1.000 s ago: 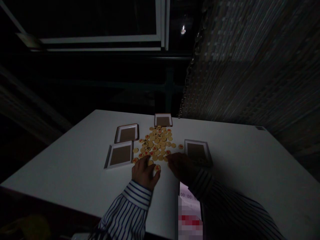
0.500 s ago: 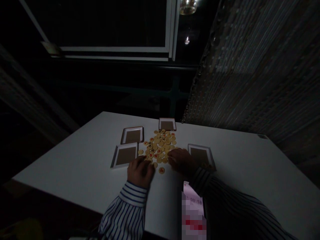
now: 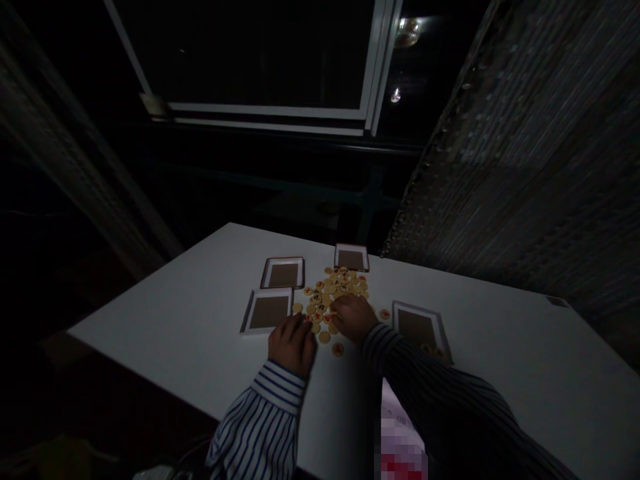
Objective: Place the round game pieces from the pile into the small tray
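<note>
A loose pile of round wooden Chinese chess pieces [image 3: 345, 285] lies on the white table [image 3: 190, 300], some marked in red or black, others showing plain faces. My right hand [image 3: 355, 319] reaches over the pile's near side, its bent fingers touching pieces; no piece is visibly lifted. At the pile's near left edge, my left hand [image 3: 291, 343] rests with fingers bent and slightly apart, tips against the pieces. One red-marked chess piece [image 3: 338, 349] sits alone between the hands. Several pieces lie in the near end of the right tray [image 3: 445, 333], partly behind my right sleeve.
Two shallow trays stand left of the pile, a nearer one [image 3: 246, 319] and a farther one [image 3: 263, 273]. Another tray [image 3: 351, 247] is behind it. A lit phone screen [image 3: 395, 400] shows beside my right forearm. A bead curtain [image 3: 480, 167] hangs behind the table's right side.
My right hand has moved left, from the pile's right edge to over its near middle. The left hand stays by the near left edge. The whole view has shifted slightly.
</note>
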The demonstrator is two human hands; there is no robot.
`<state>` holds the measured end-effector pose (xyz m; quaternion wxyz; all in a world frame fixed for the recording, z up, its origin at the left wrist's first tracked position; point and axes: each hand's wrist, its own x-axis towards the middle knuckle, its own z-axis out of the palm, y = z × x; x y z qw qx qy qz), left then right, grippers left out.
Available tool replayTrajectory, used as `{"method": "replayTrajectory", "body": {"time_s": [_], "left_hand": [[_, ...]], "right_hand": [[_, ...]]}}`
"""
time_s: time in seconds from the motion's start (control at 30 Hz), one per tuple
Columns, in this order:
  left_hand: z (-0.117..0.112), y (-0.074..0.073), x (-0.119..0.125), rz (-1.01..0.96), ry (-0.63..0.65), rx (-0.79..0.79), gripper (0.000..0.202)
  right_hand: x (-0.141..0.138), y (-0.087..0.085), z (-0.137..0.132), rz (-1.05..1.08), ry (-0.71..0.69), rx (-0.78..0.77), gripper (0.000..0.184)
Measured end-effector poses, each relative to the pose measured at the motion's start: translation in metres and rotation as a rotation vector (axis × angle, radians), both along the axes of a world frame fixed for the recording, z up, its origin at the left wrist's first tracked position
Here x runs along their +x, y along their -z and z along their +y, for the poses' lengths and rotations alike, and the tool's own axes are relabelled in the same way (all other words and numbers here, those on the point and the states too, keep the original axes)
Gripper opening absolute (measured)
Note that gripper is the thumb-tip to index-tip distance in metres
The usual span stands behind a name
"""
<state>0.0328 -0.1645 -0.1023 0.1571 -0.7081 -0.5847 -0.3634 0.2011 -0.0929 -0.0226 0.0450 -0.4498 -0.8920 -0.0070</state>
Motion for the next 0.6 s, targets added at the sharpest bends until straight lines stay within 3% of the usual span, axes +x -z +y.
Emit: {"method": "replayTrajectory", "body": {"time_s": [0.17, 0.3, 0.4, 0.6], "left_hand": [[-0.002, 0.002, 0.006, -0.060, -0.048, 0.011, 0.023], [-0.003, 0.000, -0.003, -0.100, -0.029, -0.028, 0.025], [-0.004, -0.004, -0.010, -0.176, -0.003, -0.005, 0.026], [-0.006, -0.007, -0.010, -0.298, -0.067, 0.056, 0.029]], "right_hand": [[-0.001, 0.001, 0.003, -0.003, -0.019, -0.014, 0.019], [-0.001, 0.004, 0.003, 0.043, -0.060, -0.061, 0.019], [-0.002, 0.006, -0.003, 0.114, -0.119, -0.060, 0.017], [-0.012, 0.016, -0.023, 0.210, -0.299, -0.033, 0.013]]}}
